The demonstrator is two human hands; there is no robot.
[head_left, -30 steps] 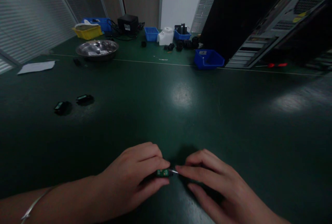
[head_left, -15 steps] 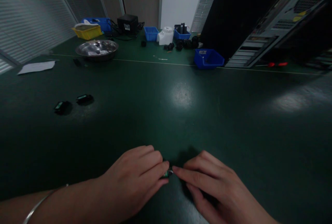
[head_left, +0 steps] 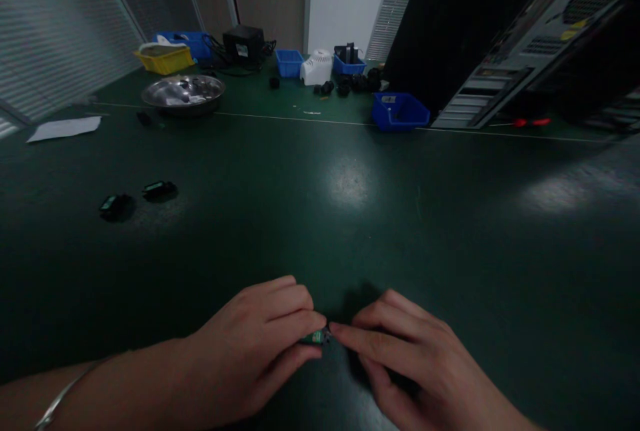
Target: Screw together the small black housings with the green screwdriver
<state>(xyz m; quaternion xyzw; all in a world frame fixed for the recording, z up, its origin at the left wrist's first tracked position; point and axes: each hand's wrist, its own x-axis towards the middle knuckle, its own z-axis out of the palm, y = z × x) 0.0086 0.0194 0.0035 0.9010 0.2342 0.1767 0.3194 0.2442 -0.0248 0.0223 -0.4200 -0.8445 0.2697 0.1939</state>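
My left hand [head_left: 263,338] is closed around a small black part with a green label [head_left: 314,337], its thumb below and fingers above. Most of that part is hidden by the fingers; a small greyish end sticks out on the right. My right hand [head_left: 410,351] lies close by with its index fingertip against that end. The right thumb is apart from the index finger, and the other fingers are loosely bent. Two similar black parts, one nearer the left [head_left: 115,206] and one beside it [head_left: 159,189], lie on the green tabletop [head_left: 280,218].
A metal bowl [head_left: 184,92] stands at the back left, near a yellow bin [head_left: 165,59] and a sheet of paper [head_left: 65,128]. Blue bins, one of them [head_left: 400,112] closer, and a white device [head_left: 317,68] stand behind. A computer case [head_left: 485,78] is at the right.
The view has shifted slightly. More of the green label now shows between the left fingers. Both hands stay together at the part, with little other movement.
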